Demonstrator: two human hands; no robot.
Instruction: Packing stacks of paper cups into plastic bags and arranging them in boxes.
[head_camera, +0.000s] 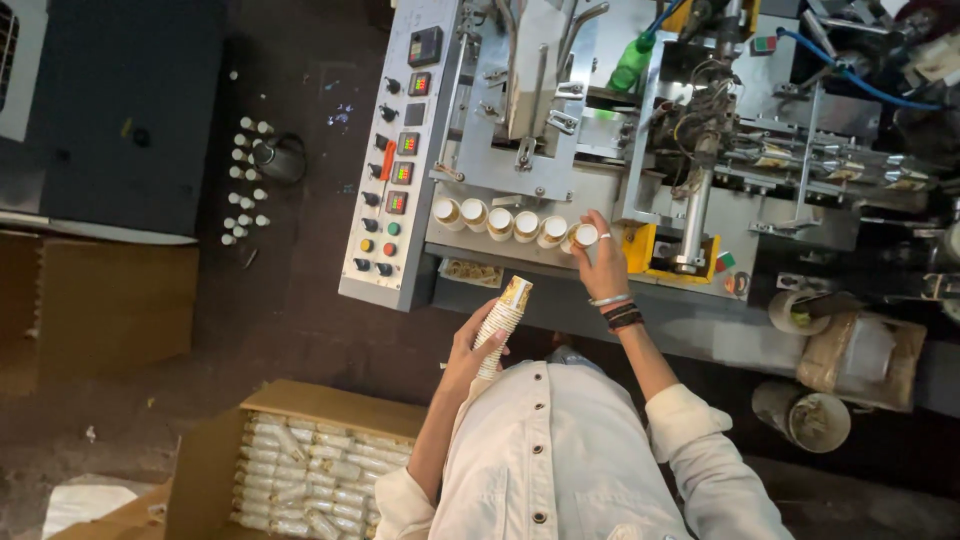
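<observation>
Dark workshop floor, grey machine (600, 190) with button panel (392, 170) at its left edge. Right hand (603, 262) closed around paper cup (581, 236), last of cup row (497, 220) along machine's front ledge. Left hand (472, 350) wrapped round nested cup stack (502, 318), held near chest; open carton (300, 470) of stacked cups below left.

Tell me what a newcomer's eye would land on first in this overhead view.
First, the row of paper cups lined up on the machine's ledge, where the right hand grips the end cup. Next, the left hand holds a nested stack of cups just above the white jacket. Lower left, an open cardboard box lies packed with more cup stacks, and a control panel with coloured buttons flanks the ledge.
</observation>
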